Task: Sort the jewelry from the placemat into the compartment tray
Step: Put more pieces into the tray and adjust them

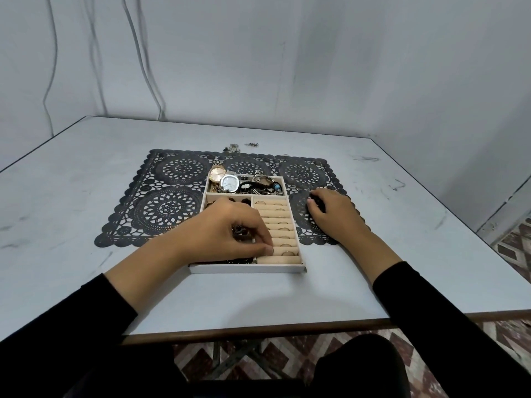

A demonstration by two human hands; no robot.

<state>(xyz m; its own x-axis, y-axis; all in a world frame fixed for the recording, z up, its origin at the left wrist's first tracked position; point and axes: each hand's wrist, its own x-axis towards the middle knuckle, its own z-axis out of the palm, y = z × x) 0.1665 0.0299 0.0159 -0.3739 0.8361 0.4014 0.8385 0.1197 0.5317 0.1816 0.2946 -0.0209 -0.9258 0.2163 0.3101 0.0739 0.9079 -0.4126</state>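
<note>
A white compartment tray [247,268] sits on the black lace placemat [169,196]. Its back compartment holds watches [230,183] and bracelets [260,186]. The right compartment is a beige ring holder [280,225] with several rings in its slots. My left hand [230,231] hovers over the tray's left compartment, fingers curled around a small dark piece of jewelry [239,231]. My right hand [330,212] rests on the placemat right of the tray, its fingers curled over a small dark item [314,201].
Small loose metal jewelry pieces [234,146] lie on the white table just beyond the placemat's far edge. The table's front edge [258,328] runs close to my body, and a patterned floor shows below it.
</note>
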